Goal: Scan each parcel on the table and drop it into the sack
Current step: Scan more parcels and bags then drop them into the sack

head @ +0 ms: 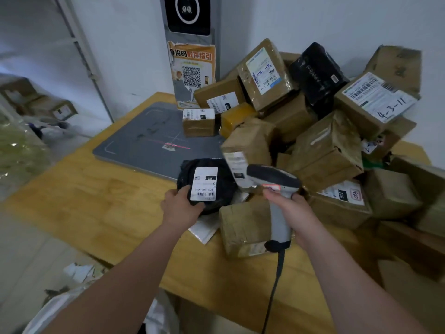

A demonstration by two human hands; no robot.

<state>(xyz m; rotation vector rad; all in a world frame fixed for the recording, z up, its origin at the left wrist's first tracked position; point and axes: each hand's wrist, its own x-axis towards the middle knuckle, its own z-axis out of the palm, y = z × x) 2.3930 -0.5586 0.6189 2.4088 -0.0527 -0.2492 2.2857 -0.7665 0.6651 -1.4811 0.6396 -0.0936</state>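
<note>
Left hand (pixel 181 206): thumb and fingers grip the near edge of the black parcel (pixel 209 203), label up.
Right hand (pixel 295 213): fingers closed round the scanner (pixel 274 182), its head just right of the parcel.
Parcel's place: over the wooden table (pixel 96 201), at the grey pad's (pixel 144 141) near edge.
Behind, right: cardboard boxes (pixel 325 150) heaped against the wall.

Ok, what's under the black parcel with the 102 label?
A white mailer pokes out beneath the black parcel, on the wooden table. The rest is hidden by the parcel and left hand.
</note>
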